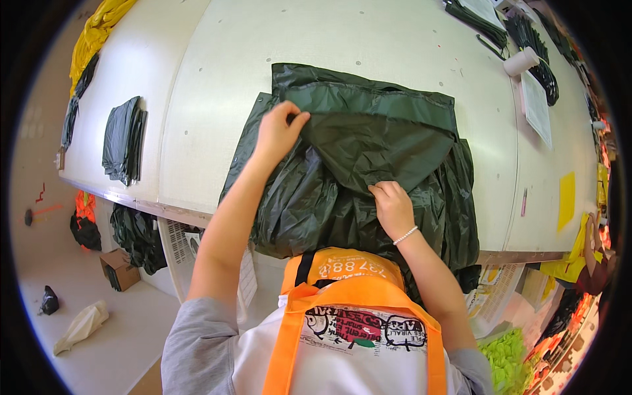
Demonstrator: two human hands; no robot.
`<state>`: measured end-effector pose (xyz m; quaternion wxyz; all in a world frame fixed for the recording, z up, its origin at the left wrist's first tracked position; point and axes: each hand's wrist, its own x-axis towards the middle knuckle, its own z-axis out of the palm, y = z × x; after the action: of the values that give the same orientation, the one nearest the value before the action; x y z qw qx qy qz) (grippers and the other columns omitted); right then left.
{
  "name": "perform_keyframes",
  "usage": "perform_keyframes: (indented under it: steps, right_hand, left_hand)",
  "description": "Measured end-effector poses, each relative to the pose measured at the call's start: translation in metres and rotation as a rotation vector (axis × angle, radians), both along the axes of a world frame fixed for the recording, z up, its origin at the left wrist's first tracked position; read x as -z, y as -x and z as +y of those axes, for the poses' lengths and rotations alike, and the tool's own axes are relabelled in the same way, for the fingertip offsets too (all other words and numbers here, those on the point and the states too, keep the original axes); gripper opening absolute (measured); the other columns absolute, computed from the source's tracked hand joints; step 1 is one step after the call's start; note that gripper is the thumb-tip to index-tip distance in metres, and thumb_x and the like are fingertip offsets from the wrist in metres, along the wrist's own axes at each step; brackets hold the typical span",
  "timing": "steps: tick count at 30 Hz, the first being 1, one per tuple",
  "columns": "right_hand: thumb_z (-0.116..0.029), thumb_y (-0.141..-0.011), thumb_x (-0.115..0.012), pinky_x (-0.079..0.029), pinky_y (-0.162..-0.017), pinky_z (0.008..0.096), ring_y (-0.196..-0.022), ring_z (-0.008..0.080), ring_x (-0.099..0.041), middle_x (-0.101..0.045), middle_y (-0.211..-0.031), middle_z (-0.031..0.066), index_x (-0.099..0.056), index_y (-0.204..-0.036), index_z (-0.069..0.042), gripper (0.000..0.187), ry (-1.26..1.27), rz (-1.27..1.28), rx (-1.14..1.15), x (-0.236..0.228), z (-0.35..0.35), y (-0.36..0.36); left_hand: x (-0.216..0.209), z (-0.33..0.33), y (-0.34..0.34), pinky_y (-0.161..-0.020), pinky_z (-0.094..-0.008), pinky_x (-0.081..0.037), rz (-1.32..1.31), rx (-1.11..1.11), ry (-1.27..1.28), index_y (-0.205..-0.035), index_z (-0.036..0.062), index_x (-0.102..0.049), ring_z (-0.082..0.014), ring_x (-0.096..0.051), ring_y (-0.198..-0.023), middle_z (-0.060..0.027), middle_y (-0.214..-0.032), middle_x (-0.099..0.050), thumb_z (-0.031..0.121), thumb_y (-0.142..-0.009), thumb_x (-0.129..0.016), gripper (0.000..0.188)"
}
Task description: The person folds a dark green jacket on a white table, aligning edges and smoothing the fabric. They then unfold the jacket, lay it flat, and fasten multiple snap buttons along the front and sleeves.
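green garment in both grips

In the centre of the frame, the left hand pinches the upper left corner of a dark flap on a dark green garment, while the right hand grips its lower edge. The garment lies on a pale table. A folded green bundle lies at left, yellow cloth at upper left, and a yellow sheet at right.

Grey short sleeves, white shirt front with dark print, orange apron, pale beaded bracelet
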<state>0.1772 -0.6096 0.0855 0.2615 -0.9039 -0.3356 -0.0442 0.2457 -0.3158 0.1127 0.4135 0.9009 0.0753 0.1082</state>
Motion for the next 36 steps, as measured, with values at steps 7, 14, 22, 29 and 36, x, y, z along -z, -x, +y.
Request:
perform_keyframes:
  steps: [7,14,22,29,36]
  right_hand:
    - [-0.006,-0.074,-0.063,-0.049,-0.074,0.032,-0.091,0.0238,-0.055,-0.057,-0.092,0.0056,-0.063,-0.107,-0.002,0.033,0.264,0.144,-0.148,-0.019,0.011,0.026]
    - [-0.008,-0.082,-0.059,-0.049,-0.081,0.0366,-0.093,0.0301,-0.058,-0.061,-0.099,0.0118,-0.063,-0.099,-0.002,0.018,-0.181,0.012,0.174,-0.03,0.02,-0.039]
    - [-0.05,-0.09,-0.048,-0.011,-0.112,0.0533,-0.141,0.0348,-0.012,-0.017,-0.154,0.0095,-0.033,-0.145,-0.021,0.063,0.344,0.207,0.215,0.059,0.011,-0.081]
    - [-0.017,-0.081,-0.07,-0.023,-0.11,0.0435,-0.135,0.0336,-0.028,-0.029,-0.145,0.0209,-0.035,-0.139,-0.001,0.069,-0.204,-0.061,0.603,0.021,-0.036,-0.085]
    - [-0.006,-0.087,-0.063,-0.04,-0.092,0.0268,-0.103,0.0133,-0.053,-0.059,-0.116,0.007,-0.056,-0.115,0.006,0.032,-1.424,0.969,0.981,0.038,-0.076,-0.115]
  left_hand:
    - [0.016,0.017,-0.01,-0.07,-0.0351,-0.046,-0.02,0.028,-0.529,-0.087,0.0044,-0.062,-0.0249,-0.057,-0.078,-0.0083,-0.086,-0.061,0.01,-0.075,-0.069,0.015]
    - [0.03,-0.113,0.05,-0.103,-0.042,-0.034,-0.189,0.403,-0.418,-0.093,0.0033,-0.062,-0.0279,-0.048,-0.117,-0.0117,-0.112,-0.059,0.014,-0.074,-0.062,0.022]
    - [0.078,-0.126,0.067,-0.107,-0.0633,-0.012,0.176,0.616,-0.527,-0.142,0.0188,-0.036,-0.0402,-0.011,-0.14,-0.0146,-0.153,-0.017,0.05,-0.084,-0.058,0.07]
    - [0.022,-0.076,0.045,-0.098,-0.0437,-0.038,-0.223,-0.039,-0.231,-0.109,0.0038,-0.059,-0.0352,-0.047,-0.116,-0.0168,-0.122,-0.052,0.005,-0.067,-0.072,0.044]
    - [0.063,-0.002,0.009,-0.077,-0.0255,-0.047,0.133,-0.602,1.18,-0.11,-0.0062,-0.056,-0.0131,-0.059,-0.084,-0.0059,-0.099,-0.063,0.014,-0.087,-0.066,0.032]
